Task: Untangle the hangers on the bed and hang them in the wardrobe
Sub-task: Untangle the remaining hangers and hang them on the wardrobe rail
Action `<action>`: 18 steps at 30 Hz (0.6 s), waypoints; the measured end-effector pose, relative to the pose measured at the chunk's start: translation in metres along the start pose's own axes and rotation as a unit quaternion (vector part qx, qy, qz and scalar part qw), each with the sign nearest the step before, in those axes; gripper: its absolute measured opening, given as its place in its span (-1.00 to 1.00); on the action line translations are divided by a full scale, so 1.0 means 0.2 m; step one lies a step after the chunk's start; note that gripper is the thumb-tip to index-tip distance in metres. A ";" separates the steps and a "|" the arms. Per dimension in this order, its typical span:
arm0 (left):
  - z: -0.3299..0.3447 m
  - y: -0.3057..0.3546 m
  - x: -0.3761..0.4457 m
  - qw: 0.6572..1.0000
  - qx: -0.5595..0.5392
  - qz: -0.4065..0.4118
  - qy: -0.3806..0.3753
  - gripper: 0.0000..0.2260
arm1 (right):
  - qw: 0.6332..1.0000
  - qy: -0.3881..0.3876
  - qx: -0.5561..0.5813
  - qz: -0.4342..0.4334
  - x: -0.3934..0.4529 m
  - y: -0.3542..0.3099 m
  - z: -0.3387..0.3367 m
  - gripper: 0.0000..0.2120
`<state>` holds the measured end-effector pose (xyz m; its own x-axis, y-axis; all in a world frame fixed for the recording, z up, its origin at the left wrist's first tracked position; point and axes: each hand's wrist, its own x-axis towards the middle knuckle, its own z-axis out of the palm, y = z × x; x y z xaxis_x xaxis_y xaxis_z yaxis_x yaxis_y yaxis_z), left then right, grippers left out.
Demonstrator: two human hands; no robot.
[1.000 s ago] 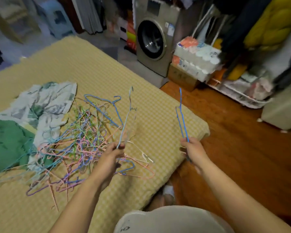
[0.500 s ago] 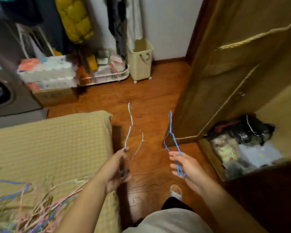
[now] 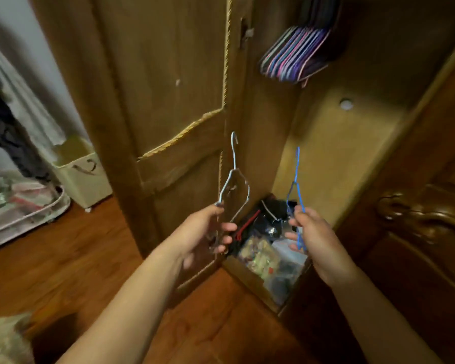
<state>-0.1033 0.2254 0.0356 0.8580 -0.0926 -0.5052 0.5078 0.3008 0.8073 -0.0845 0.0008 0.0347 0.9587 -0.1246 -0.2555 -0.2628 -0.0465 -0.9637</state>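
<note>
My left hand (image 3: 208, 232) grips the bottom of a pale silver-blue wire hanger (image 3: 233, 177), hook pointing up, in front of the wardrobe's open door (image 3: 168, 88). In my right hand (image 3: 310, 232) a blue wire hanger (image 3: 296, 179) stands upright, seen nearly edge-on, before the open wardrobe compartment (image 3: 334, 143). High inside the wardrobe hangs a tight row of several coloured hangers (image 3: 294, 56), well above both hands. The bed and the tangled pile are out of view.
Bags and dark items (image 3: 265, 248) fill the wardrobe's floor below my hands. A carved wooden door (image 3: 426, 219) stands to the right. A pale laundry bin (image 3: 82, 174) and a wire rack (image 3: 24, 211) sit on the wooden floor at the left.
The view has swung from the bed to the wardrobe. Both hands have carried their hangers up to the open compartment; the row of hung hangers has come into sight.
</note>
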 end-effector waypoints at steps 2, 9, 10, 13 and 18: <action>0.17 0.24 0.13 0.998 0.012 0.027 -0.052 -0.80 | 0.999 0.011 0.036 -0.034 0.17 -0.21 -0.09 -0.78; 0.57 0.78 0.46 0.967 0.162 0.148 -0.133 -0.75 | 0.989 0.081 0.078 -0.096 0.54 -0.66 -0.25 -0.71; 0.61 0.83 0.51 0.961 0.172 0.160 -0.146 -0.76 | 0.987 0.098 0.081 -0.095 0.59 -0.70 -0.26 -0.70; 0.70 0.98 0.69 0.952 0.178 0.179 -0.170 -0.77 | 0.979 0.150 0.092 -0.097 0.75 -0.81 -0.28 -0.67; 0.86 1.22 0.97 0.930 0.194 0.212 -0.229 -0.74 | 0.965 0.207 0.083 -0.139 0.93 -1.03 -0.29 -0.75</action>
<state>0.2004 0.1187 0.1872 0.8852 -0.4651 -0.0051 0.0295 0.0451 0.9985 0.1409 -0.0695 0.1894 0.8555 -0.5167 0.0338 0.0514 0.0199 -0.9985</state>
